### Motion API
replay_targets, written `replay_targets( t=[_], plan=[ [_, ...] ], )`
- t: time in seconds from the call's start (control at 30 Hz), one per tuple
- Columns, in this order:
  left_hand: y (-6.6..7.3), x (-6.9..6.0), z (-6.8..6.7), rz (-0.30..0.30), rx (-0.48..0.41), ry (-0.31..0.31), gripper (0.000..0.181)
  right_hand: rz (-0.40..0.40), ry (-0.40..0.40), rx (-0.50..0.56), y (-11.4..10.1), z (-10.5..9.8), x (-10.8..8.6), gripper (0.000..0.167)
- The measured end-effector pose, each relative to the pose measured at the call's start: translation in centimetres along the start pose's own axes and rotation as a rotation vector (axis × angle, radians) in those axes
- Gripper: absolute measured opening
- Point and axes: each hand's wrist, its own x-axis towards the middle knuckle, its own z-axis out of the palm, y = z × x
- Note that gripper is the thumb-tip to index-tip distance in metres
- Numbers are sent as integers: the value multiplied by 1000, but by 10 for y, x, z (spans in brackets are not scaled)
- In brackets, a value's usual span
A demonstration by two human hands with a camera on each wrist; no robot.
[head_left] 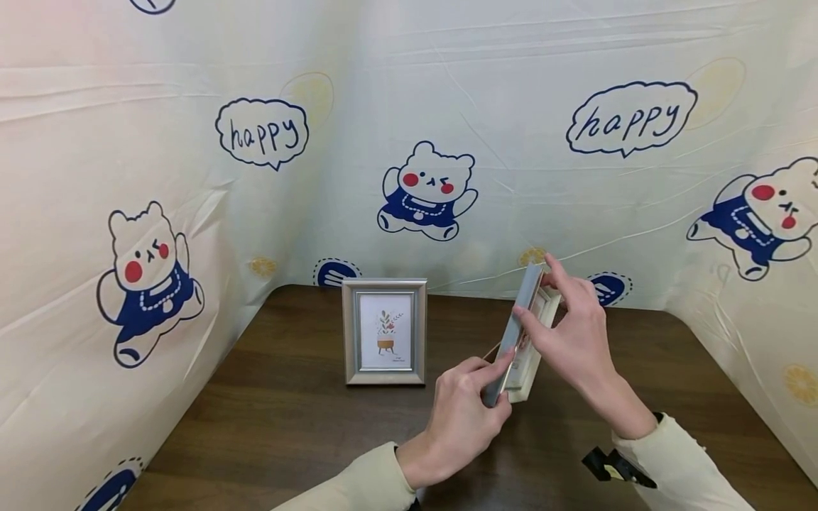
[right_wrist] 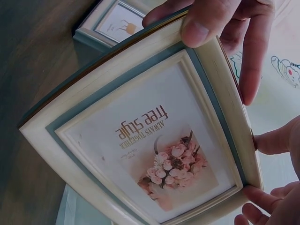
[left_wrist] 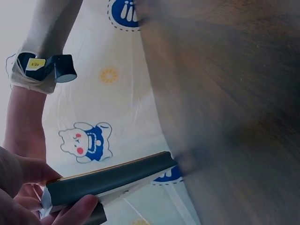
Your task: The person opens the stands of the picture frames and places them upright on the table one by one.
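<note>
Both hands hold a picture frame [head_left: 513, 333] tilted above the table. Its rim is cream with blue-grey bands, and its picture [right_wrist: 168, 161] shows pink flowers and "free style" lettering, upside down in the right wrist view. At the near lower end, my left hand [head_left: 460, 419] grips the frame between thumb and fingers. My right hand [head_left: 578, 326] holds it higher up, thumb on the blue-grey side and fingers by the far top edge. To the left, a second picture frame [head_left: 385, 326], silvery beige with a potted plant print, stands upright on the table.
The dark wooden table [head_left: 307, 440] lies under both hands. Behind it and along its sides hangs a pale cloth [head_left: 511, 71] printed with bears and "happy" bubbles. A black strapped device [head_left: 616, 468] sits on the right sleeve.
</note>
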Motion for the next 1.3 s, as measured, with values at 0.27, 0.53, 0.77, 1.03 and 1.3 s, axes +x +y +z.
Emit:
replay_targets(
  t=[0.27, 0.53, 0.77, 1.03, 1.3],
  plan=[
    [0, -1, 1, 59, 57, 8, 59, 14, 3, 0, -1, -1, 0, 81],
    [2, -1, 3, 91, 74, 9, 63, 22, 13, 9, -2, -3, 2, 80],
    [2, -2, 4, 117, 91, 27, 65, 40, -13, 15, -3, -8, 4, 80],
    [-1, -5, 4, 167, 161, -4, 66, 101, -54, 6, -4, -12, 8, 76],
    [-3, -5, 4, 210, 221, 22, 70, 126, -77, 32, -5, -14, 9, 71]
  ],
)
